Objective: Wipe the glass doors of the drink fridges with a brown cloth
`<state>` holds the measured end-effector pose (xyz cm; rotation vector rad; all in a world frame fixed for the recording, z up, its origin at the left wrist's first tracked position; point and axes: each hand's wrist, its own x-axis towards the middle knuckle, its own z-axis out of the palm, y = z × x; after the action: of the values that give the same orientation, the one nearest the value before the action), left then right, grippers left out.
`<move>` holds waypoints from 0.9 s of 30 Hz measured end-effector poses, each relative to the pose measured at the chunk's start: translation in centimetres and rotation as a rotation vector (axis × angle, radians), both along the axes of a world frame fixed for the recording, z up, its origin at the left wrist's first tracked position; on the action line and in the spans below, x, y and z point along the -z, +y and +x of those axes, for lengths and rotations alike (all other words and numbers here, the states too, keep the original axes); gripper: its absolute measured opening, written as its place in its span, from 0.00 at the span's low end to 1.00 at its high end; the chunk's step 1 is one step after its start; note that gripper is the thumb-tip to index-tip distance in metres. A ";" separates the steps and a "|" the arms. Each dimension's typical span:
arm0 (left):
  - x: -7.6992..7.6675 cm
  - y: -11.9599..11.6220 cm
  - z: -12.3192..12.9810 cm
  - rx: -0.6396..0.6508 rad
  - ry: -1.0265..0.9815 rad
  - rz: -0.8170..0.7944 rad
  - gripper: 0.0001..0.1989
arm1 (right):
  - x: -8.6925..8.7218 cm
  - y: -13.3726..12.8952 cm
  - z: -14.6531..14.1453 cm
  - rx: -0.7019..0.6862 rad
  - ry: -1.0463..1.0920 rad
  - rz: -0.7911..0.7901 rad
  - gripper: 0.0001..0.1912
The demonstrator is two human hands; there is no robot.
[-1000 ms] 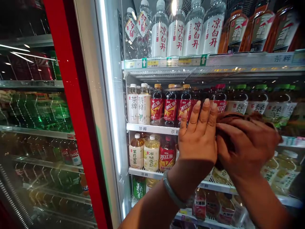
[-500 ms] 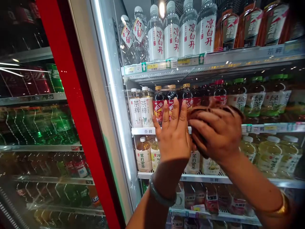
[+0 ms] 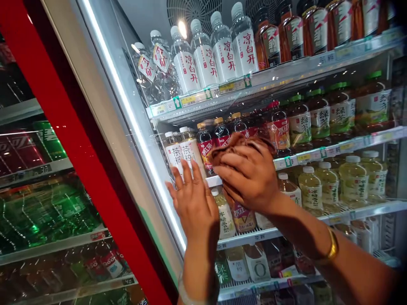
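Note:
My left hand (image 3: 193,207) is spread flat, palm forward, against the glass door of a drinks fridge, its fingers apart. To its right, my right hand (image 3: 249,176) grips a bunched brown cloth (image 3: 243,144) pressed to the same glass. Parts of the cloth stick out above the fingers; the rest is hidden in the hand. Behind the glass, near the left fingertips, are white-labelled tea bottles (image 3: 187,148). Dark bottles with red labels (image 3: 205,146) stand behind the cloth, partly covered by it. A gold bracelet (image 3: 332,245) circles my right wrist, and a pale bangle (image 3: 187,292) my left.
Clear water bottles (image 3: 206,63) line the top shelf, with amber bottles (image 3: 292,34) to their right. Green-capped tea bottles (image 3: 318,114) fill the middle right. A bright light strip (image 3: 127,114) and a red frame (image 3: 73,156) stand left, beside another fridge with green bottles (image 3: 63,207).
Both hands have shifted left in the view, and the right hand with the cloth now sits lower left against the shelves. The view itself has tilted and swung.

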<state>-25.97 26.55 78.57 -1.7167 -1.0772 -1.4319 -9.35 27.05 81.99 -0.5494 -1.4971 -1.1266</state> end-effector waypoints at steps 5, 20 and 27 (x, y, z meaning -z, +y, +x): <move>0.5 0.6 -3.4 -0.007 0.078 0.040 0.33 | 1.0 -0.3 -1.1 0.021 0.249 -0.079 0.10; 11.2 -0.6 -5.5 -0.086 0.116 -0.169 0.34 | 12.4 -1.6 -5.8 -0.063 0.203 -0.165 0.12; 13.8 -0.2 -6.3 0.003 0.120 -0.063 0.31 | 14.5 -1.9 -7.6 -0.127 0.019 -0.144 0.10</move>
<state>-32.25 26.32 64.77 -1.8245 -1.0646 -1.2912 -16.98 25.19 67.51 -0.5534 -1.5820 -0.9180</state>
